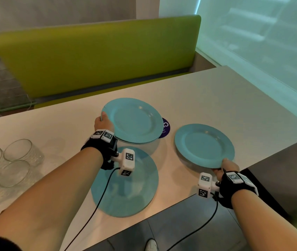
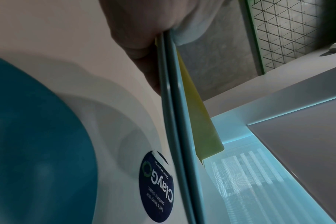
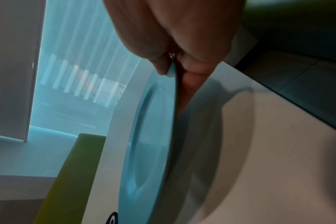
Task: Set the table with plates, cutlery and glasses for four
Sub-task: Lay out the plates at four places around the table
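My left hand [image 1: 104, 118] pinches the left rim of a stack of two blue plates [image 1: 134, 120], lifted above the white table [image 1: 216, 98]. In the left wrist view the two plate rims [image 2: 172, 106] show edge-on, with the thumb on one side and fingers on the other. Another blue plate [image 1: 126, 185] lies flat on the table under my left wrist. My right hand [image 1: 226, 164] holds a single blue plate [image 1: 204, 145] by its near rim, just over the table. In the right wrist view the thumb lies on top of this plate [image 3: 150, 136] and fingers [image 3: 190, 81] under it.
Several clear glasses [image 1: 17, 153] stand grouped at the table's left. A round dark purple sticker [image 1: 166, 128] sits on the table between the held plates. A green bench back [image 1: 99, 57] runs along the far side. The table's near edge drops to dark floor [image 1: 180, 223].
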`<control>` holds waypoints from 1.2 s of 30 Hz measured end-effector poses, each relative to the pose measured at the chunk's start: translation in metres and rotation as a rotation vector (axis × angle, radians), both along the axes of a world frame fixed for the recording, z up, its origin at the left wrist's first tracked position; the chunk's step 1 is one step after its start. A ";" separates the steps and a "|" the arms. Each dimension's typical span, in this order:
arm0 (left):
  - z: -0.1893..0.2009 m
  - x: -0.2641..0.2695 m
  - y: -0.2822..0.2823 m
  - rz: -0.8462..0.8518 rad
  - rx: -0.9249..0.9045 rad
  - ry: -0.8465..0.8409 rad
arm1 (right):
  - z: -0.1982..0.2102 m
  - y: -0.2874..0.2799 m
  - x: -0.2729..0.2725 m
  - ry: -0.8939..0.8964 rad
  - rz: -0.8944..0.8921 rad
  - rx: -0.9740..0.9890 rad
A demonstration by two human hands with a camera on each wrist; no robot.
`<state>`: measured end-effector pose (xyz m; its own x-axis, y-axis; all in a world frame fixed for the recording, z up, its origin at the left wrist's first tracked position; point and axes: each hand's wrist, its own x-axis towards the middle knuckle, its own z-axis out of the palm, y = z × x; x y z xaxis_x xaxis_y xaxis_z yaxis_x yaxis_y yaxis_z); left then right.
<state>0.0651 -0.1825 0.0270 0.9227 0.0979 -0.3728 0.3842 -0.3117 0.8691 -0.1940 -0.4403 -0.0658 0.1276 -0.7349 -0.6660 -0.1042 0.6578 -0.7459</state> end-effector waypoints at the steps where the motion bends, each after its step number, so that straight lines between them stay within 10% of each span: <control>1: 0.000 -0.001 -0.001 0.002 -0.004 0.002 | 0.003 0.000 0.000 0.004 0.005 0.014; 8: 0.003 -0.007 -0.010 -0.005 -0.008 0.002 | 0.003 0.006 -0.029 0.709 0.751 -0.442; 17: 0.001 -0.014 -0.021 -0.009 -0.060 0.010 | 0.019 0.012 -0.037 0.986 1.052 -0.609; 36: 0.001 -0.023 -0.030 -0.032 -0.072 -0.011 | 0.014 0.008 -0.029 0.849 0.845 -0.466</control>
